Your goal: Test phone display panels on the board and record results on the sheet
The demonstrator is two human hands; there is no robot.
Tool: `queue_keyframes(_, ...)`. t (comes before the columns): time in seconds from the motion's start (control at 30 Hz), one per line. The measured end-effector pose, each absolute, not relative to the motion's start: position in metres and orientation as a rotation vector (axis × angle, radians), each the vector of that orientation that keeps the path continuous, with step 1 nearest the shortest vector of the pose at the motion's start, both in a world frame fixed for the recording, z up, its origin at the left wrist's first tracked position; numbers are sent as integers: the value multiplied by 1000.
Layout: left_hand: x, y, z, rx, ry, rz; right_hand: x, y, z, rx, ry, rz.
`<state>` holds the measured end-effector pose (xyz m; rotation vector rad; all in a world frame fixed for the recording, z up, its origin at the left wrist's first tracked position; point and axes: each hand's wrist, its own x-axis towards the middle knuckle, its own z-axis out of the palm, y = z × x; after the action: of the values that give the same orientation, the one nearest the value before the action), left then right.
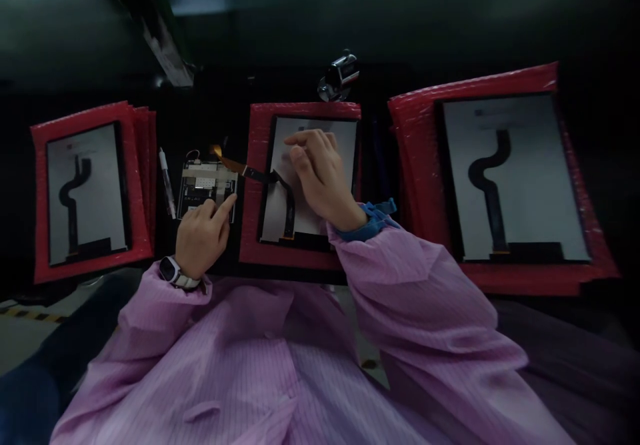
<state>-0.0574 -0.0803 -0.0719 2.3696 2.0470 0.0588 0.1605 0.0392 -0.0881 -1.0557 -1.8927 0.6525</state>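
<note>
My left hand (201,237) rests at the lower edge of a small circuit board (204,182) in a frame. Its index finger reaches out to the board's right side, and the other fingers are bent. A flex cable (233,164), orange at its board end and black further on, runs from the board to a display panel (313,222). My right hand (320,172) is over that panel, fingers partly stretched and thumb apart, with nothing visible in it. Whether it touches the panel, I cannot tell. A black ribbon cable (289,212) lies on the panel's pale back. Red bubble-wrap (253,252) is underneath.
On the left, another panel (97,195) with a ribbon cable lies on stacked red pouches (141,245). A larger-looking panel (530,192) lies on red pouches (417,158) at right. A white pen (167,183) is beside the board. A shiny metal device (340,75) stands behind the middle panel.
</note>
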Motion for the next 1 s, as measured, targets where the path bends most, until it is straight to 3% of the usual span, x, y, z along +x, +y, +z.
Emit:
queue_keyframes(0.6, -60, -81, -78, 2556, 2036, 138, 163, 47, -86, -1097, -1883, 599)
queue_keyframes(0.77, -63, -82, -77, 2464, 2028, 370, 187, 37, -76, -1205, -1898, 537)
queue_keyframes(0.9, -50, -95, -71, 2388, 1805, 809, 210, -13, -76, -1470, -1911, 473)
queue_keyframes(1.0, -29, -103, -70, 2360, 1665, 908, 213, -56, -85, -1638, -1845, 446)
